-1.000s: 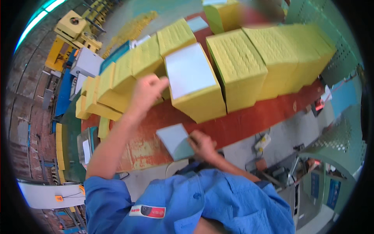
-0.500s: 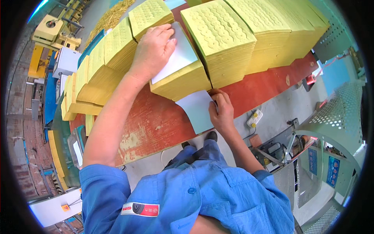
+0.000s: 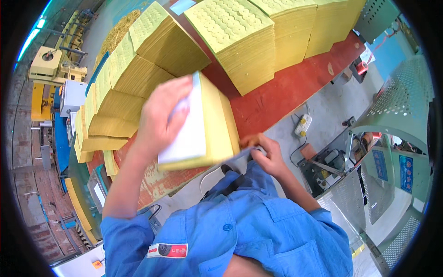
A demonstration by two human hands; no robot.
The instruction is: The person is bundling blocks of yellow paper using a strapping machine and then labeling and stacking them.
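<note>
With the left grip [image 3: 165,113] spread over the white sheet [image 3: 190,136], steady the yellow stack [image 3: 220,121] beneath it while pinching the thin bluish sheet [image 3: 241,154] in the right grip [image 3: 268,155] near the stack's corner.

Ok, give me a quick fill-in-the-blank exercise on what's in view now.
The left hand lies over a ____ sheet on a yellow stack.
The tabletop is ____ in colour.
The power strip lies on the grey ____.
Nearest that strip is the person's ____ hand.

Missing words: white; red; floor; right.
</note>
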